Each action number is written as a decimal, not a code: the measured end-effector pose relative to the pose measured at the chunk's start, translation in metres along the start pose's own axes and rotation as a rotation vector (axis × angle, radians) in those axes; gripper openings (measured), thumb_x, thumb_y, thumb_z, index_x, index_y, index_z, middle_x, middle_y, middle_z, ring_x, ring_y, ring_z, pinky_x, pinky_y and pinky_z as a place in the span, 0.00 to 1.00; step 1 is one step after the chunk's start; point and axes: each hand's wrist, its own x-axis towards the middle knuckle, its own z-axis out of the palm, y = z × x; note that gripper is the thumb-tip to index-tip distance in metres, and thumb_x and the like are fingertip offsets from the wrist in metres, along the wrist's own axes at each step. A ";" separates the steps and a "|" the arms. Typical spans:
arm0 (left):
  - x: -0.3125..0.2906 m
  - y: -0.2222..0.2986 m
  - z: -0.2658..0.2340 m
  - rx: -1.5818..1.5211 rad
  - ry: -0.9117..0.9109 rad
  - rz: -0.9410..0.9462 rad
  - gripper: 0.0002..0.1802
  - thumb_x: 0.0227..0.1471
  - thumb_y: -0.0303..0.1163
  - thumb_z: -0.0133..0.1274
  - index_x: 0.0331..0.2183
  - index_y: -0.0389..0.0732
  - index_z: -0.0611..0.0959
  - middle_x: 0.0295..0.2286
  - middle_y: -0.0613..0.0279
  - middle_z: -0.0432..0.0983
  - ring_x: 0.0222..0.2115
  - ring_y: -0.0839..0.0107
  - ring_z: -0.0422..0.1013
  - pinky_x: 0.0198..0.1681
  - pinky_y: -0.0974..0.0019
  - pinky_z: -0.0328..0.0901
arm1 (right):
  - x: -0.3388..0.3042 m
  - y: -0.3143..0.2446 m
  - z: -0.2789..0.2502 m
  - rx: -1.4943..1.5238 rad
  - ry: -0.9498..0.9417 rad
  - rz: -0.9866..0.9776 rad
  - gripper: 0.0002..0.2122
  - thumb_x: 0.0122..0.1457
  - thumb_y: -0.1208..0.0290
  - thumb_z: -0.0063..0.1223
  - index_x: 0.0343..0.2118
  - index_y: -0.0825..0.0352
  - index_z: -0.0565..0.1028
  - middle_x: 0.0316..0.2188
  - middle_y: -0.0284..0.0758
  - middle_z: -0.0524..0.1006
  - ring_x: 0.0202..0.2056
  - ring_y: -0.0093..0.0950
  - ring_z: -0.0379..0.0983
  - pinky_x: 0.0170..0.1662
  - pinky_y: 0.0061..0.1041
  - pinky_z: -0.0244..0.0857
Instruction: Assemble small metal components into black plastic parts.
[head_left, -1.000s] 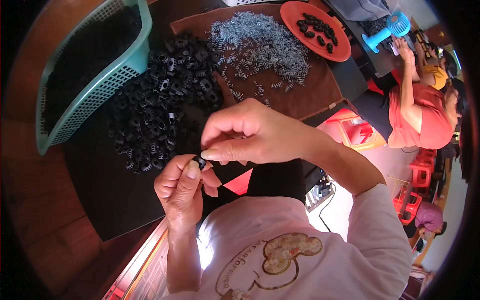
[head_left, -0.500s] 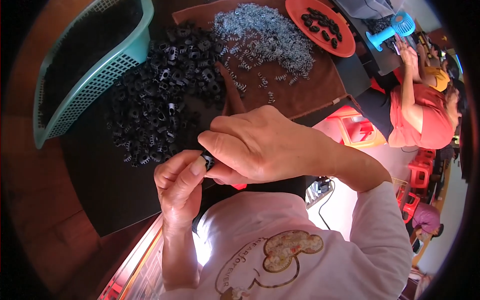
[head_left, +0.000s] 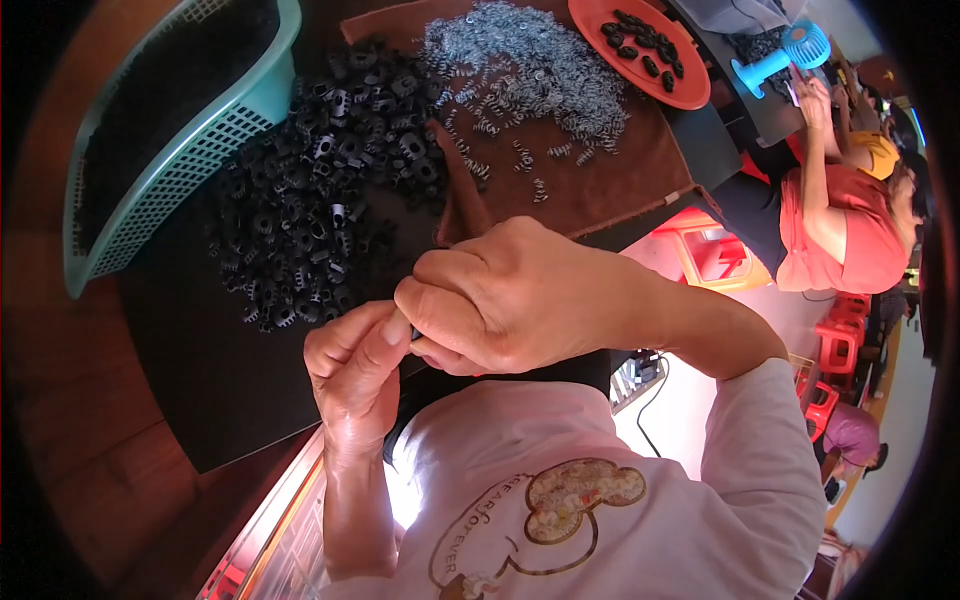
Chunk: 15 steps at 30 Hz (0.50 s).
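Note:
My left hand (head_left: 355, 370) is closed, its thumb and fingertips pinching a small black plastic part (head_left: 414, 333). Over the other side of that part my right hand (head_left: 505, 300) is curled, its fingers pressed against it. Only a sliver of the part shows; anything else inside the right hand is hidden. Just beyond both hands lies a heap of black plastic clips with slotted sides (head_left: 320, 190). Farther right, small metal coil springs (head_left: 545, 85) are spread over a brown cloth (head_left: 610, 195).
A green mesh basket (head_left: 190, 165) filled with dark pieces stands at the far left. An orange-red tray (head_left: 690, 92) at the far right holds several black parts. A blue fan (head_left: 795, 55) is beyond it. People sit at right near red stools (head_left: 838, 345).
My right hand has closed in over the black plastic part, covering most of it. The left hand keeps its pinch and has barely moved.

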 end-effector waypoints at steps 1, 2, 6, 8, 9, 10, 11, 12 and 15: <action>0.001 0.000 0.000 0.016 -0.010 0.010 0.12 0.54 0.25 0.52 0.37 0.24 0.80 0.29 0.58 0.77 0.31 0.74 0.72 0.38 0.71 0.67 | -0.002 -0.001 0.002 -0.002 -0.004 0.006 0.16 0.48 0.70 0.62 0.35 0.74 0.70 0.20 0.32 0.68 0.17 0.27 0.68 0.15 0.25 0.62; 0.001 0.000 0.000 0.031 -0.021 0.021 0.12 0.54 0.25 0.52 0.36 0.24 0.80 0.29 0.58 0.77 0.31 0.74 0.72 0.38 0.71 0.67 | -0.004 -0.003 0.004 -0.006 -0.008 0.013 0.16 0.48 0.71 0.62 0.35 0.74 0.70 0.20 0.32 0.67 0.17 0.27 0.68 0.15 0.25 0.61; -0.002 -0.004 0.002 0.062 -0.023 0.083 0.13 0.56 0.28 0.53 0.34 0.25 0.81 0.26 0.55 0.79 0.25 0.74 0.72 0.32 0.71 0.67 | -0.012 -0.004 0.002 -0.032 0.108 0.023 0.16 0.49 0.69 0.62 0.36 0.73 0.71 0.19 0.31 0.68 0.17 0.27 0.68 0.14 0.25 0.60; -0.001 0.006 0.020 -0.021 -0.063 0.013 0.17 0.59 0.33 0.49 0.37 0.25 0.80 0.27 0.46 0.80 0.25 0.66 0.77 0.32 0.64 0.72 | -0.016 0.003 -0.013 -0.098 0.115 0.137 0.13 0.50 0.61 0.58 0.28 0.65 0.71 0.19 0.33 0.69 0.20 0.30 0.72 0.17 0.28 0.64; 0.001 0.004 0.010 0.069 -0.127 0.042 0.22 0.61 0.39 0.46 0.39 0.25 0.80 0.27 0.41 0.80 0.24 0.60 0.79 0.30 0.60 0.75 | -0.017 0.011 -0.029 -0.133 -0.102 0.336 0.13 0.50 0.58 0.57 0.29 0.63 0.72 0.21 0.34 0.71 0.22 0.33 0.73 0.19 0.32 0.65; 0.001 0.002 0.007 0.062 -0.133 0.052 0.22 0.61 0.39 0.46 0.39 0.25 0.80 0.27 0.41 0.80 0.24 0.60 0.79 0.30 0.60 0.75 | -0.028 0.024 -0.036 -0.217 0.061 0.426 0.14 0.51 0.57 0.56 0.30 0.64 0.73 0.22 0.35 0.72 0.23 0.36 0.73 0.23 0.35 0.66; 0.001 0.001 0.007 0.104 -0.143 0.051 0.22 0.62 0.39 0.46 0.39 0.25 0.80 0.26 0.42 0.80 0.23 0.61 0.78 0.29 0.61 0.75 | -0.042 0.045 -0.045 -0.290 0.255 0.434 0.14 0.53 0.59 0.56 0.32 0.66 0.74 0.24 0.37 0.74 0.24 0.37 0.73 0.25 0.34 0.67; 0.000 0.000 0.005 0.148 -0.145 0.050 0.22 0.62 0.39 0.46 0.39 0.25 0.80 0.25 0.44 0.80 0.22 0.61 0.78 0.28 0.63 0.74 | -0.052 0.057 -0.059 -0.219 0.336 0.626 0.15 0.54 0.60 0.57 0.36 0.68 0.76 0.26 0.39 0.75 0.24 0.37 0.74 0.28 0.33 0.68; 0.003 -0.002 0.010 0.184 -0.142 0.063 0.23 0.62 0.40 0.45 0.38 0.25 0.80 0.23 0.45 0.80 0.19 0.63 0.77 0.25 0.65 0.74 | -0.089 0.109 -0.098 -0.474 0.337 0.781 0.15 0.56 0.67 0.59 0.42 0.71 0.76 0.19 0.33 0.73 0.23 0.21 0.69 0.28 0.24 0.64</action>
